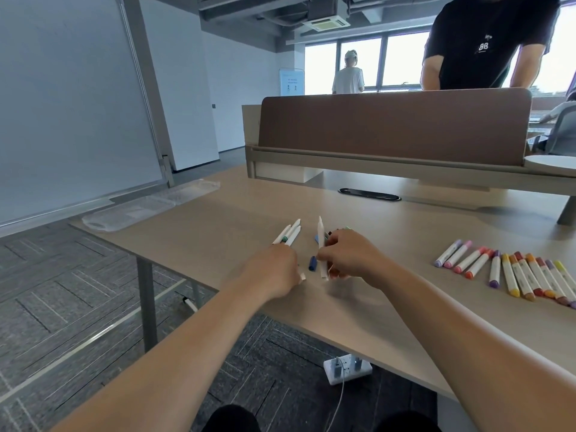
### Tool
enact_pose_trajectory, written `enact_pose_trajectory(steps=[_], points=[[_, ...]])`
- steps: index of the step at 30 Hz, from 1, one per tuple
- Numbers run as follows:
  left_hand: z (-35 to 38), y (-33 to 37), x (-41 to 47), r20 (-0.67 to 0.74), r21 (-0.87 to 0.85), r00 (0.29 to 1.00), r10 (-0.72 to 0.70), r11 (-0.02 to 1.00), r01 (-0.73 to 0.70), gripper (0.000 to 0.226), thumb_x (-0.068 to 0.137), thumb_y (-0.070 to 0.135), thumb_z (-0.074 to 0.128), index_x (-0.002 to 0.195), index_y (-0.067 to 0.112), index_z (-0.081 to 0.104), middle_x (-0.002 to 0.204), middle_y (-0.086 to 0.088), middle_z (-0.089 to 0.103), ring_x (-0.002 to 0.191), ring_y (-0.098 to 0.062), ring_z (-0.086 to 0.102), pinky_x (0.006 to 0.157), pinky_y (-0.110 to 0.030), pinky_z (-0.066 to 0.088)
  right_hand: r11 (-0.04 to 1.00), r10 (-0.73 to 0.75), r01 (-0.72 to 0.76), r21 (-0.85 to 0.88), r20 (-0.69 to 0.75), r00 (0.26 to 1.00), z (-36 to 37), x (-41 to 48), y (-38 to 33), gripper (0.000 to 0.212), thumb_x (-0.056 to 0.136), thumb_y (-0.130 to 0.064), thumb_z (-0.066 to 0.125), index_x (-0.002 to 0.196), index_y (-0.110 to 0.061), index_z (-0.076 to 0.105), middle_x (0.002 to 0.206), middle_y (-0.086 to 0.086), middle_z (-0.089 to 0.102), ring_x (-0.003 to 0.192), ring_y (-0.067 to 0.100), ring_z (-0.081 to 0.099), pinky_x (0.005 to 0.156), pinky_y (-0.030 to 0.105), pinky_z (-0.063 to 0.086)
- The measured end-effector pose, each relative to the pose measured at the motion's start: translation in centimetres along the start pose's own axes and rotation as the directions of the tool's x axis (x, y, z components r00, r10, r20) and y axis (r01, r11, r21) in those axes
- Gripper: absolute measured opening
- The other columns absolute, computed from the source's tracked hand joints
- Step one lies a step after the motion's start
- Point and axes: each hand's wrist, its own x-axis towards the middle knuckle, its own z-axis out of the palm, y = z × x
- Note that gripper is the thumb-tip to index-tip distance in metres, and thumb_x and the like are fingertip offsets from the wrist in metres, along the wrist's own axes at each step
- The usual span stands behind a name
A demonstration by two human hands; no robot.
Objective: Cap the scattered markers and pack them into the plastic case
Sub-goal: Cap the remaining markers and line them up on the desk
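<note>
Capping is in hand: the left hand (276, 269) grips a bundle of white-barrelled markers (289, 233), the right hand (346, 255) pinches one slim white marker (321, 235) upright, a loose dark-blue cap (312, 263) between them probably needs pressing on next, the clear plastic case (146, 205) lying well beyond the left hand

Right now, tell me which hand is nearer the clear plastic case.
Left. The left hand, holding white markers, is mid-table, the clear plastic case off at the far left corner; the right hand, gripping a white marker, is farther right.
</note>
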Motion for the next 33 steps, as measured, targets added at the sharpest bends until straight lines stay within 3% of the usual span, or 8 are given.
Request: enact_pose_trajectory(steps=[5,8,11,14,19,23,31,33], points=[[-1.8,-0.8,-0.2,-0.082,-0.449,0.995,-0.065,0.893,0.022,0.025,0.095,0.031,0.059,0.085,0.011,0.070,0.076,-0.004,0.071,0.058,-0.015,0.057,0.055,-0.028,0.040,0.997,-0.006,0.003,0.072,0.040,0.999,-0.5,-0.7,-0.2,0.007,0.085,-0.009,0.062,0.091,-0.005,0.060,0.072,0.010,0.070,0.043,0.011,0.056,0.042,0.018,0.043],[-2.2,-1.8,-0.1,-0.036,-0.787,0.988,-0.151,0.614,0.065,0.010,0.094,0.018,0.062,0.089,0.013,0.069,0.072,0.002,0.070,0.055,-0.011,0.050,0.055,-0.024,0.037,0.998,-0.055,0.054,0.032,0.057,0.997,-0.4,-0.9,0.0,0.016,0.082,-0.012,0.070,0.096,-0.010,0.063,0.070,-0.002,0.070,0.047,0.003,0.057,0.047,0.018,0.047],[-2.3,-2.3,0.0,0.004,-0.931,0.975,-0.222,0.355,0.085,0.015,0.095,0.005,0.057,0.086,0.011,0.067,0.071,-0.004,0.060,0.056,-0.011,0.041,0.052,-0.023,0.031,0.995,-0.102,0.102,0.013,0.046,0.994,-0.2,-0.9,0.3,0.016,0.080,-0.014,0.072,0.095,-0.013,0.067,0.075,-0.006,0.070,0.059,0.003,0.061,0.059,0.024,0.052],[-2.5,-2.3,0.1,0.030,-0.965,0.964,-0.263,0.243,0.096,0.020,0.097,0.001,0.050,0.086,0.010,0.064,0.070,-0.006,0.055,0.057,-0.011,0.040,0.053,-0.023,0.030,0.990,-0.137,0.135,0.027,0.110,0.984,0.0,-0.9,0.3,0.014,0.082,-0.014,0.072,0.095,-0.012,0.068,0.079,0.001,0.075,0.063,0.006,0.064,0.061,0.023,0.050],[-2.2,-2.5,0.3,0.031,-0.971,0.957,-0.287,0.220,0.097,0.020,0.097,-0.001,0.049,0.087,0.010,0.063,0.072,-0.010,0.057,0.058,-0.012,0.040,0.053,-0.024,0.030,0.985,-0.163,0.170,-0.031,0.159,0.974,0.2,-0.9,0.3,0.009,0.084,-0.017,0.071,0.092,-0.018,0.068,0.077,-0.003,0.075,0.056,-0.004,0.061,0.062,0.019,0.049],[-2.2,-2.5,0.2,0.018,-0.968,0.964,-0.266,0.236,0.083,0.019,0.095,-0.002,0.053,0.086,0.010,0.065,0.076,-0.013,0.056,0.059,-0.013,0.040,0.054,-0.025,0.029,0.981,-0.162,0.177,-0.075,0.169,0.972,0.2,-0.9,0.3,0.009,0.084,-0.020,0.072,0.092,-0.021,0.069,0.081,-0.003,0.075,0.066,0.002,0.063,0.074,0.029,0.053],[-2.3,-2.4,-0.1,-0.047,-0.908,0.984,-0.171,0.417,0.029,0.020,0.094,-0.001,0.054,0.085,0.012,0.067,0.067,-0.003,0.060,0.054,-0.010,0.042,0.050,-0.021,0.033,0.976,-0.148,0.175,-0.133,0.189,0.971,0.0,-0.7,0.0,0.009,0.084,-0.025,0.072,0.093,-0.023,0.073,0.082,-0.005,0.076,0.080,0.010,0.068,0.086,0.033,0.053],[-2.2,-2.3,-0.1,-0.045,-0.887,0.987,-0.152,0.461,0.031,0.020,0.095,0.002,0.054,0.085,0.013,0.067,0.061,0.001,0.058,0.050,-0.007,0.044,0.048,-0.018,0.034,0.963,-0.173,0.202,-0.180,0.163,0.971,-0.2,-0.8,-0.3,0.008,0.087,-0.030,0.071,0.092,-0.026,0.075,0.084,-0.005,0.075,0.082,0.010,0.064,0.078,0.026,0.049]])
